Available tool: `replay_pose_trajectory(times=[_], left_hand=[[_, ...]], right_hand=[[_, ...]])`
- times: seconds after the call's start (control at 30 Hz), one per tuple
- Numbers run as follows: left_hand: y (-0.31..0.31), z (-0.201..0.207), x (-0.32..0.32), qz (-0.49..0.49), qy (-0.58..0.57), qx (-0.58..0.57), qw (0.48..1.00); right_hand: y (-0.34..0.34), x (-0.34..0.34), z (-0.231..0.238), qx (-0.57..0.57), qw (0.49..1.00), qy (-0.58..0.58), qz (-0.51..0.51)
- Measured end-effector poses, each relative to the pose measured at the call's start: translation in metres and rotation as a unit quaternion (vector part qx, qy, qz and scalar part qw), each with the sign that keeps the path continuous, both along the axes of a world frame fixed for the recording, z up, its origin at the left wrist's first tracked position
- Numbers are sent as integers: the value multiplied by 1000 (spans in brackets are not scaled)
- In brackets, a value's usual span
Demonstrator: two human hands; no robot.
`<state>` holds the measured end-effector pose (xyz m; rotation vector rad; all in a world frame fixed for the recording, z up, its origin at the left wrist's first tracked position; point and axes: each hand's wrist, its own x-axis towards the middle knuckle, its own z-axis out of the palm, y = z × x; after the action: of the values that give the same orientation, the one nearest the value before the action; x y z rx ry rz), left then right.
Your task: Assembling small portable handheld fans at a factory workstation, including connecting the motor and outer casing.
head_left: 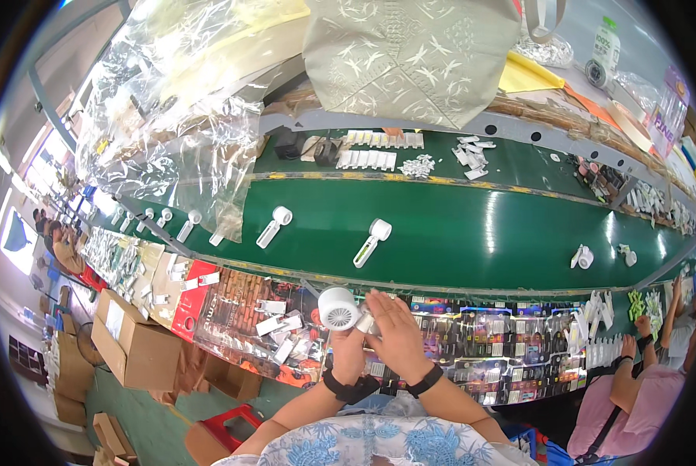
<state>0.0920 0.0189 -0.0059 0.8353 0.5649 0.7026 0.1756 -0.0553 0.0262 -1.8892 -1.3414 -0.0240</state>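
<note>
A white handheld fan (338, 309) with a round grilled head is held over the near workbench. My left hand (348, 355) is closed around its handle, with the head pointing left. My right hand (395, 330) lies against the handle from the right, fingers stretched out and its thumb close to the left hand. Most of the handle is hidden between both hands. Just left of them, several small white parts (286, 326) lie loose on a printed sheet (235, 299).
Beyond the bench runs a green conveyor belt (433, 233) carrying several white fans (373, 242). A grey bag (410, 62) and plastic film (169, 116) hang from the shelf above. Cardboard boxes (142, 349) stand lower left. A co-worker in a pink top (628, 412) sits at right.
</note>
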Motion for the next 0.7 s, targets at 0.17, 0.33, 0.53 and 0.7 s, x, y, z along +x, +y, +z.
replay_pose_trajectory(times=[0.17,0.33,0.53,0.7], left_hand=[[14,4,6,38,-47,75,995],[5,10,36,-31,-40,20,999],[-29,41,87,-125,-101,-3,987],[-42,-16,161,-321,85,56,941]], right_hand=[[-21,11,-24,12,961,272,-42],[-43,27,-30,30,837,544,-49],[-80,77,-19,250,961,112,-41],[-128,109,-99,108,934,336,-53]])
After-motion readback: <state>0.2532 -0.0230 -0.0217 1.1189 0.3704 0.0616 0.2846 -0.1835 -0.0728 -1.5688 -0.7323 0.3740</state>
